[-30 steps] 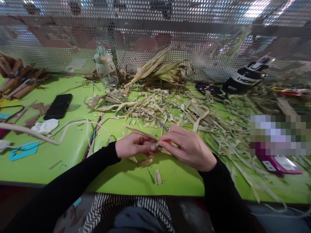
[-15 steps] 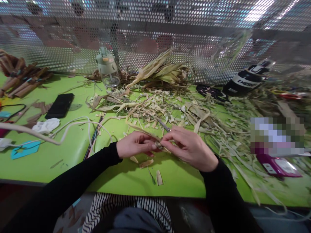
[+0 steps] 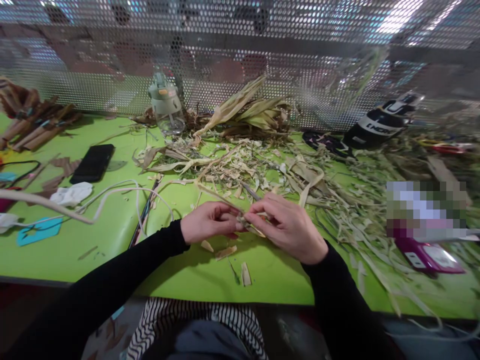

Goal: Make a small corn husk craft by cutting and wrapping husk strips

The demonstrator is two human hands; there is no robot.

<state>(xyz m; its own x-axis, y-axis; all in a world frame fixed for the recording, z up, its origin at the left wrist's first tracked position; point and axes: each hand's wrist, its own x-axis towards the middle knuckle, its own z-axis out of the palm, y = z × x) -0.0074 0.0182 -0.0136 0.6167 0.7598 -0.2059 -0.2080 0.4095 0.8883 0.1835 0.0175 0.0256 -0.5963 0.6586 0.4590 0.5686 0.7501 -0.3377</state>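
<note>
Just above the near part of the green table (image 3: pixel 180 277), my two hands meet. My left hand (image 3: pixel 210 222) is closed, thumb and fingers pinching a strip of dry corn husk (image 3: pixel 219 196) whose long end points up and left. The fingers of my right hand (image 3: pixel 285 226) pinch the same husk piece at its small knotted part (image 3: pixel 242 220). A slim grey tool (image 3: pixel 250 190) shows beside my right fingers; its lower end is hidden, and I cannot tell whether it is held. Below my hands lie short husk scraps (image 3: pixel 245 274) and a thin green sprig (image 3: pixel 234 272).
Husk shreds (image 3: pixel 232 167) spread across the middle and right. Larger husks (image 3: pixel 240 110) lie by the perforated screen (image 3: pixel 225 60). A clear bottle (image 3: pixel 167 107), black bottle (image 3: pixel 378 122), phone (image 3: pixel 92 163), white cable (image 3: pixel 101 205), brown bundles (image 3: pixel 41 122) and magenta device (image 3: pixel 427 252) stand or lie around.
My right hand has shifted slightly left and turned a little at the husk piece. My left hand stays almost in place, and the husk's long end has tilted slightly.
</note>
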